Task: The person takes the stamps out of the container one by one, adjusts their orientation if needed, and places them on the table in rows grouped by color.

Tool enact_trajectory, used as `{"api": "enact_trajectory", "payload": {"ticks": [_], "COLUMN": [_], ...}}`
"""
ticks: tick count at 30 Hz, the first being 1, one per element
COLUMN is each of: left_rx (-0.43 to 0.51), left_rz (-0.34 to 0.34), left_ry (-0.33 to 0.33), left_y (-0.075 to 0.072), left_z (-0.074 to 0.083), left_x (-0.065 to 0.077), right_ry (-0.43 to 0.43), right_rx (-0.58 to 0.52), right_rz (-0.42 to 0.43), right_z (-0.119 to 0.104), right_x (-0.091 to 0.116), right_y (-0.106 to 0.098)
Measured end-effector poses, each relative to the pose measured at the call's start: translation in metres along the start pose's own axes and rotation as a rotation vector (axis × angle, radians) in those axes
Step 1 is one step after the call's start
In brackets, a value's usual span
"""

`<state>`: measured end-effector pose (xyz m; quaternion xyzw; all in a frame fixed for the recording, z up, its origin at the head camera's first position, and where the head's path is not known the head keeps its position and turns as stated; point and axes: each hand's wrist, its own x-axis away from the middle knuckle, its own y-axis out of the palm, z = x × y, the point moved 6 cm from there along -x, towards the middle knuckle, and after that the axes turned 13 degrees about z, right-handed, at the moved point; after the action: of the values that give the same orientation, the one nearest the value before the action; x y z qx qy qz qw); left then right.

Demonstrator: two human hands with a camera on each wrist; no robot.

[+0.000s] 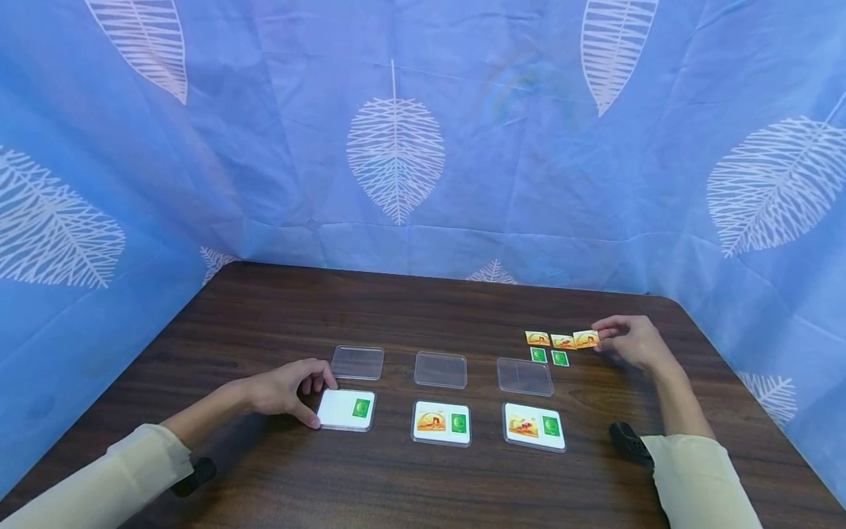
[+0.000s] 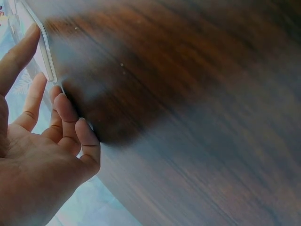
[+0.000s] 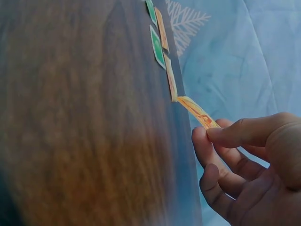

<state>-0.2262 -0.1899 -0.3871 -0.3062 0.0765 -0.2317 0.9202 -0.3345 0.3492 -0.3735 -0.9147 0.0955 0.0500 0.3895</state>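
Observation:
My right hand (image 1: 633,342) pinches a small orange stamp (image 1: 585,339) between thumb and fingertips at its right edge. In the right wrist view this orange stamp (image 3: 198,113) is tilted up off the table. Beside it lie two more orange stamps, one of them (image 1: 537,338) farthest left, and two green stamps (image 1: 559,358). My left hand (image 1: 284,389) holds the left side of a clear case (image 1: 337,408) between thumb and fingers; its white card bears one green stamp (image 1: 360,408) at the right. The left wrist view shows only that case's edge (image 2: 49,61).
Two more cases, a middle one (image 1: 441,438) and a right one (image 1: 534,441), each show one orange and one green stamp. Behind the row lie three clear lids (image 1: 440,369). The dark wooden table (image 1: 396,308) meets a blue leaf-print cloth (image 1: 291,147).

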Motion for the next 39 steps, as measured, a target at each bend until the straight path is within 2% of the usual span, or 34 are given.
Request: {"api": "enact_trajectory", "payload": {"ticks": [14,30,39], "left_rx": [0.011,0.004,0.004], "left_rz": [-0.011,-0.006,0.002], "left_ry": [0.004,-0.030,-0.010], "left_y": [0.001,0.000,-0.001], "left_z": [0.000,0.000,0.000], "left_x": [-0.001,-0.001,0.000], "right_ry": [0.066,0.048,-0.013], "right_rx": [0.010,0.010,0.020], "right_rz": [0.003,0.013,0.000], "right_z": [0.014,0.010,-0.005], "right_x": [0.000,0.001,0.003], "right_y": [0.000,-0.005,-0.004]}}
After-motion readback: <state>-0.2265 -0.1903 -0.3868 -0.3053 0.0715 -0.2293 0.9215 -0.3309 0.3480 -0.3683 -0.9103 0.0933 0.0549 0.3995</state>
